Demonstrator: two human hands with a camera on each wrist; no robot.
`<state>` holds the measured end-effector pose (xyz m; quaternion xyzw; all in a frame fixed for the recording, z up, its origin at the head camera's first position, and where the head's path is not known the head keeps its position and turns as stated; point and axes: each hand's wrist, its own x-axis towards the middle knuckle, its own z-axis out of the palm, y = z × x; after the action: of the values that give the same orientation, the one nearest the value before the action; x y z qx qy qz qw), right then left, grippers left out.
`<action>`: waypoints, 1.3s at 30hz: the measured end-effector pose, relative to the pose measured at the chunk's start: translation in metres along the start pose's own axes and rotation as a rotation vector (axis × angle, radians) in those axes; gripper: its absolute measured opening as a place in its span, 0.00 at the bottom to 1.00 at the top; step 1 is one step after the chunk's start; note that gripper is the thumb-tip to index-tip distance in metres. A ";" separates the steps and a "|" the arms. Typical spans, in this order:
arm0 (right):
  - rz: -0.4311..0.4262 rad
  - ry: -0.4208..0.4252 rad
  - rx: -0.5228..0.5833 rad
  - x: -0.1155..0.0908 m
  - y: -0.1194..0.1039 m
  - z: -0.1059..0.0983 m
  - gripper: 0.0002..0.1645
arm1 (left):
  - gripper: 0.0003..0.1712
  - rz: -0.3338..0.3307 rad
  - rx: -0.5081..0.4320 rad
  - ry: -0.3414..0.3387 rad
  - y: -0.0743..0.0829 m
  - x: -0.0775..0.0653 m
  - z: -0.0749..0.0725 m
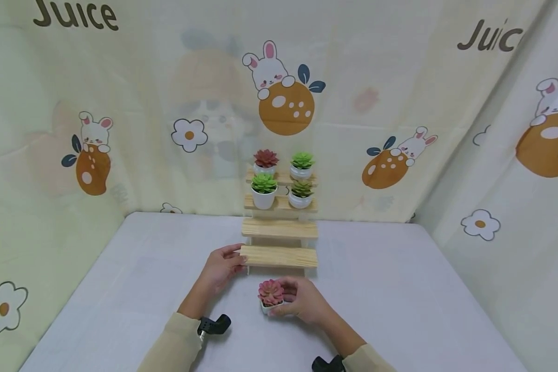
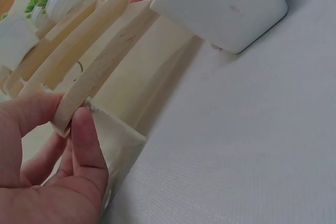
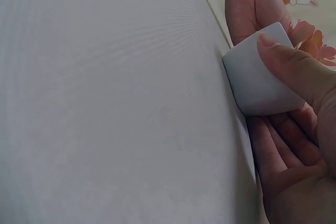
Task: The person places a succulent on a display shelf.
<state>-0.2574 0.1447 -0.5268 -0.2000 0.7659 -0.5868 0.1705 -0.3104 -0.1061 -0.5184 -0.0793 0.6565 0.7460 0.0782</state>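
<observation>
My right hand (image 1: 305,300) holds a small white pot (image 3: 260,85) with a pink succulent (image 1: 270,292), in front of the wooden stepped shelf. In the right wrist view the thumb presses on one side of the pot, with the fingers around the other. My left hand (image 1: 220,271) pinches the left end of the lowest shelf board (image 1: 279,256). Thumb and fingertips lie on both faces of that board (image 2: 100,66) in the left wrist view. The pot's underside is close over the white tabletop.
Bare is the second board (image 1: 279,228) from the bottom. Above it stand a bright green succulent (image 1: 263,191) and a darker green one (image 1: 300,194). The top board bears a dark red succulent (image 1: 265,160) and another green one (image 1: 302,164). A printed curtain (image 1: 344,103) hangs behind the table (image 1: 376,289).
</observation>
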 end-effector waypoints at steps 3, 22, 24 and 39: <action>-0.004 0.009 -0.003 0.000 0.001 0.002 0.36 | 0.28 -0.001 -0.001 -0.002 0.001 0.000 0.000; -0.031 0.049 -0.012 0.002 0.004 0.003 0.37 | 0.27 0.008 0.003 0.004 -0.001 0.001 -0.001; -0.039 0.074 -0.034 0.003 0.003 0.004 0.37 | 0.27 0.014 -0.002 -0.001 -0.002 0.001 -0.001; -0.130 0.228 -0.020 0.024 -0.042 -0.008 0.37 | 0.27 0.004 -0.003 -0.014 -0.001 0.001 -0.001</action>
<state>-0.2782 0.1295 -0.4851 -0.1829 0.7716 -0.6078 0.0422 -0.3117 -0.1075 -0.5197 -0.0726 0.6551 0.7476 0.0813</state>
